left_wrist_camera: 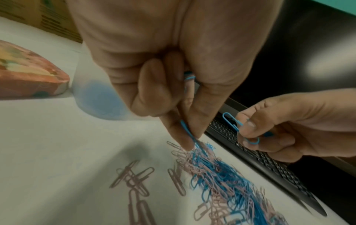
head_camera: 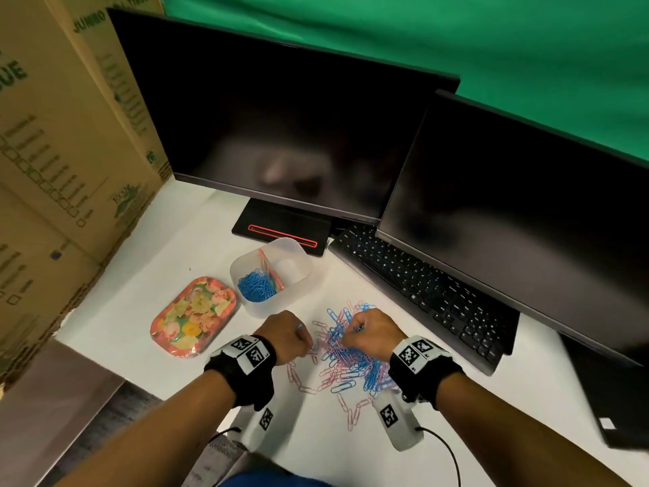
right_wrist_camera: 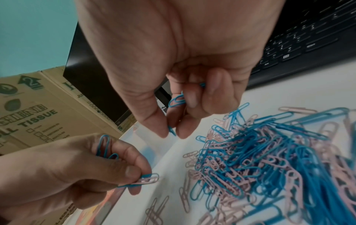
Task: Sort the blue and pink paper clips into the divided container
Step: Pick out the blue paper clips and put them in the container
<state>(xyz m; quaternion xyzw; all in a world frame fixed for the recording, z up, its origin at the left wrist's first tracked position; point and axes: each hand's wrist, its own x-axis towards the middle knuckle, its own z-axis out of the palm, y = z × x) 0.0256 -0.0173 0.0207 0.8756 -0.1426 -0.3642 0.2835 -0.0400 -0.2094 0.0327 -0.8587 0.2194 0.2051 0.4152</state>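
Observation:
A tangled pile of blue and pink paper clips (head_camera: 351, 360) (left_wrist_camera: 221, 178) (right_wrist_camera: 260, 159) lies on the white desk (head_camera: 147, 275) in front of me. My left hand (head_camera: 305, 340) (left_wrist_camera: 189, 137) pinches a blue clip (left_wrist_camera: 185, 129) at the pile's left edge, with a pink one clinging to it, and keeps more blue clips (right_wrist_camera: 105, 146) in its curled fingers. My right hand (head_camera: 354, 328) (right_wrist_camera: 171, 134) pinches a blue clip (right_wrist_camera: 171, 130) above the pile and keeps others (right_wrist_camera: 177, 100) in its fingers. The translucent divided container (head_camera: 277, 304) stands just beyond, blue clips (head_camera: 256, 284) in its left compartment.
A floral tray (head_camera: 193, 316) lies left of the container. A black keyboard (head_camera: 421, 286) runs along the right of the pile, under two dark monitors (head_camera: 281, 135). Cardboard boxes (head_camera: 52, 135) wall off the left side. Loose pink clips (head_camera: 298, 377) lie near the desk's front.

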